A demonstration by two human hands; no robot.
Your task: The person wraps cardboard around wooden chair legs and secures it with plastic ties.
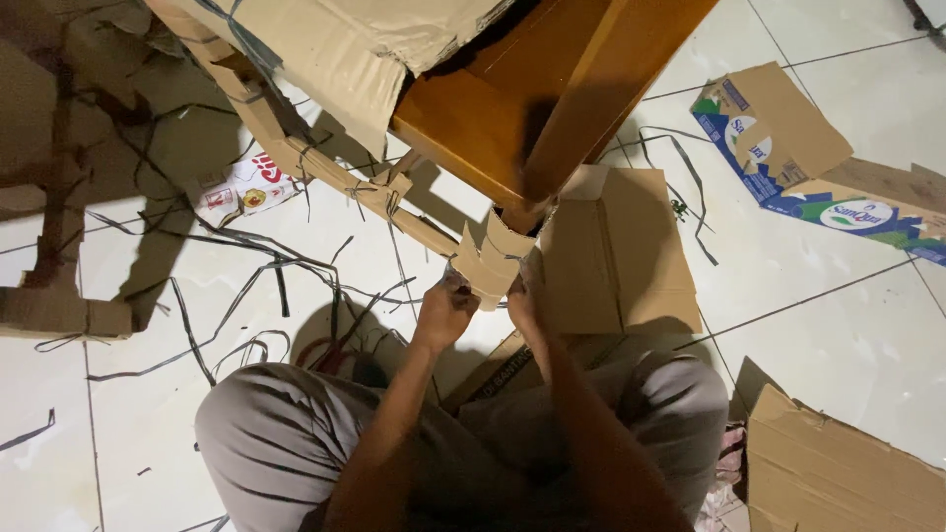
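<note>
On a white tiled floor (857, 335) strewn with dark plastic packing straps (236, 286), a person crouches in grey trousers, stripping cardboard wrapping from a piece of varnished wooden furniture (512, 118). At far left lie torn cardboard strips (59, 310) and a small printed wrapper (241, 187). The left hand (445, 307) is clenched on the lower edge of a folded cardboard corner guard (490, 258), fingers pinching it from below. Just beside it, the right hand (524, 296) grips the same piece from the other side, fingers curled round its edge. The guard sits at the furniture's bottom corner, touching the wood and joined to a long cardboard edge strip (325, 167) that runs up to the left. By the look of it, the step in hand is freeing this corner; the next move seems to call for a firm outward pull. To the right lie a flattened box (631, 256) and printed cartons (788, 148).
</note>
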